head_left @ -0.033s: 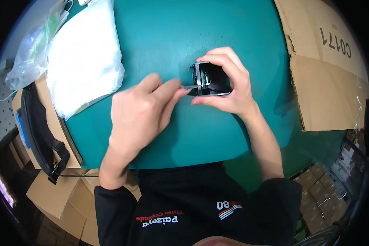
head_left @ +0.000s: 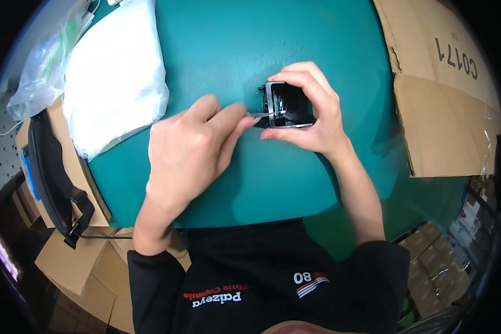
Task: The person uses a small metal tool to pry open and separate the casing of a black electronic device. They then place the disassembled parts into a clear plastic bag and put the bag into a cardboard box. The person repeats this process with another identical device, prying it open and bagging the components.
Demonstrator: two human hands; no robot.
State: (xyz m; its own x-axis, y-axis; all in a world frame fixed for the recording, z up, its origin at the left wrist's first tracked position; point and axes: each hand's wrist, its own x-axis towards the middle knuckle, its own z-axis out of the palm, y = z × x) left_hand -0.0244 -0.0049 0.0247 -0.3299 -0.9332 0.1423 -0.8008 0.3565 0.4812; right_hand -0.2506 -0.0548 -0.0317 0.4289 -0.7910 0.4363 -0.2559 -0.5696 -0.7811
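white plastic bag [head_left: 114,78] near left hand [head_left: 190,142], black strap [head_left: 47,170], cardboard [head_left: 445,122]

A black case [head_left: 296,99], boxy with a silver-grey rim, is held with its open side facing up, small pale parts [head_left: 280,104] visible inside. A thin metal tool [head_left: 265,115] reaches across its left edge, tip within the case.

lettering [head_left: 455,59] — on carton [head_left: 445,122], black shirt [head_left: 267,267]
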